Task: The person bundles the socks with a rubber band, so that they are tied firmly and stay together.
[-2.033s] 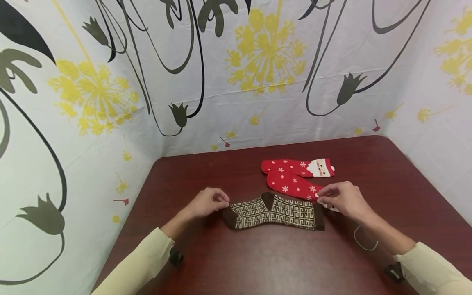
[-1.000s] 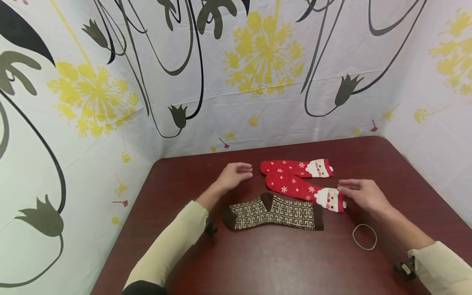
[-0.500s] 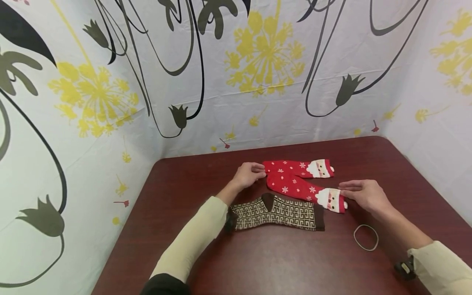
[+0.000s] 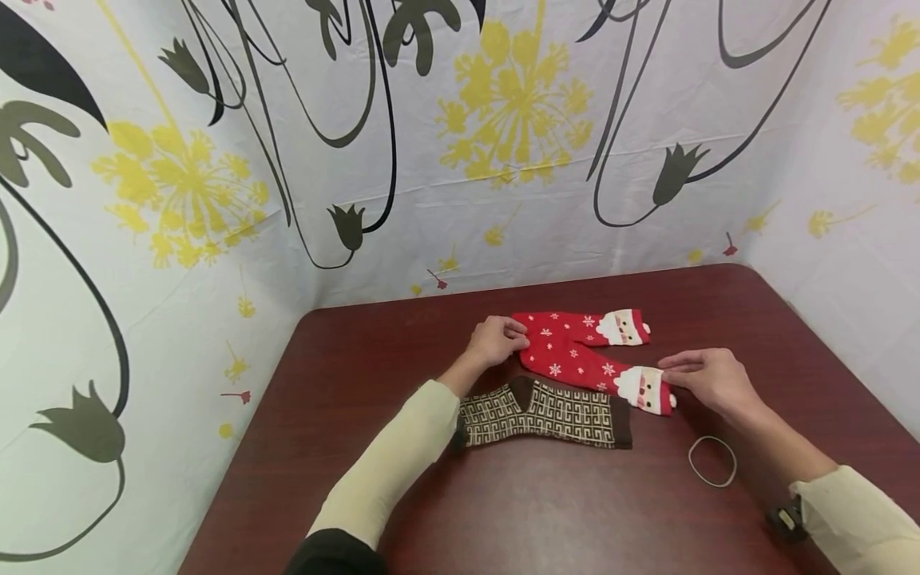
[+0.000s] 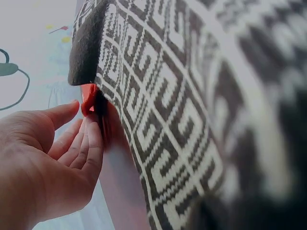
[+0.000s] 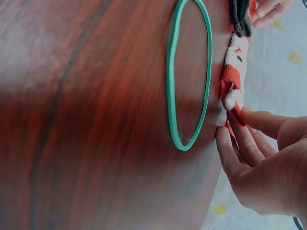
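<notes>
Two red Santa socks point(image 4: 561, 363) with white snowflakes lie overlapped at the toes on the table, their cuffs spread to the right. My left hand point(image 4: 496, 339) is at the toes; in the left wrist view its thumb and fingers stand around the red toe tip point(image 5: 88, 98), the thumb slightly apart from it. My right hand point(image 4: 711, 379) is at the nearer sock's cuff. In the right wrist view its thumb and fingers pinch the red edge of that cuff point(image 6: 235, 115). A brown and cream patterned sock point(image 4: 546, 415) lies in front, its toe hidden behind my left forearm.
A thin loop like a rubber band point(image 4: 711, 461) lies on the dark red wooden table point(image 4: 575, 511), near my right forearm. A white wall cloth with printed flowers point(image 4: 517, 239) hangs behind the table and at both sides.
My left hand has left the patterned sock's toe and come up and right to the red socks' toes. My right hand has shifted right to the nearer red cuff, uncovering its Santa face.
</notes>
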`<state>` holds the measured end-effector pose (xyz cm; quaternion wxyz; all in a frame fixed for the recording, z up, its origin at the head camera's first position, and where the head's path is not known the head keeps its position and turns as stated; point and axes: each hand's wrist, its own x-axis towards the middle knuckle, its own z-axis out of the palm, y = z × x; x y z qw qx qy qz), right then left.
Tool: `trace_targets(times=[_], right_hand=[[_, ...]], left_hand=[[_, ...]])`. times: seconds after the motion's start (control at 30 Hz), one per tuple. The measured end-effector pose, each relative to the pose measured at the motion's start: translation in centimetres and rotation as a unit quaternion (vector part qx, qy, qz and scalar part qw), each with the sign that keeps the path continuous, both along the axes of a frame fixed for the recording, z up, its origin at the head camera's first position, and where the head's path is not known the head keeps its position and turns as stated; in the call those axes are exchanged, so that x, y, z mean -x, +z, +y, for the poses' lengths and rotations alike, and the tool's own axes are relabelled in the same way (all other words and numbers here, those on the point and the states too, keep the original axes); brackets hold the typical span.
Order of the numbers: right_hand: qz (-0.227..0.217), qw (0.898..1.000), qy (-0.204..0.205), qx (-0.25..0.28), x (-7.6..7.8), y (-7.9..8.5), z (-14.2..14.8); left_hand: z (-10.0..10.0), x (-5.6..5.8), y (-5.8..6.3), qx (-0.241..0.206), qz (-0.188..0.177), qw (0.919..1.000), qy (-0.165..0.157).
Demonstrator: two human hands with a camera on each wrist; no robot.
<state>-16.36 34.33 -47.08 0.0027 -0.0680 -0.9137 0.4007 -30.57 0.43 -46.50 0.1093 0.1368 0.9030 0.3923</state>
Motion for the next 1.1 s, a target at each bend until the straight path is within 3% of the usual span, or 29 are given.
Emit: trace_targets(times=[0.23,0.43,0.63,0.87,1.1], right_hand=[[0.006,1.0,-0.015,0.014,0.1,0.1,-0.3],[0.013,0.998,-0.012,0.053,0.2,0.2,-0.6],[0.022,0.998,-0.013,0.056,0.3,0.4,-0.4],[0.036,0.997,-0.018,0.062,0.1,1.1,0.2],[0.076,0.995,-0.024,0.059,0.1,2.0,0.1]], left_hand=[[0.5,-0.2,0.2,0.014,0.005,0.9997,0.017],[0.5,-0.5,0.8,0.033,0.011,0.9994,0.004],[0.4,-0.5,1.7,0.037,0.018,0.9991,-0.007],[0.5,-0.4,2.7,-0.031,0.002,0.9995,0.003],[-0.2,-0.8,4.1,-0.112,-0.023,0.9935,0.004]])
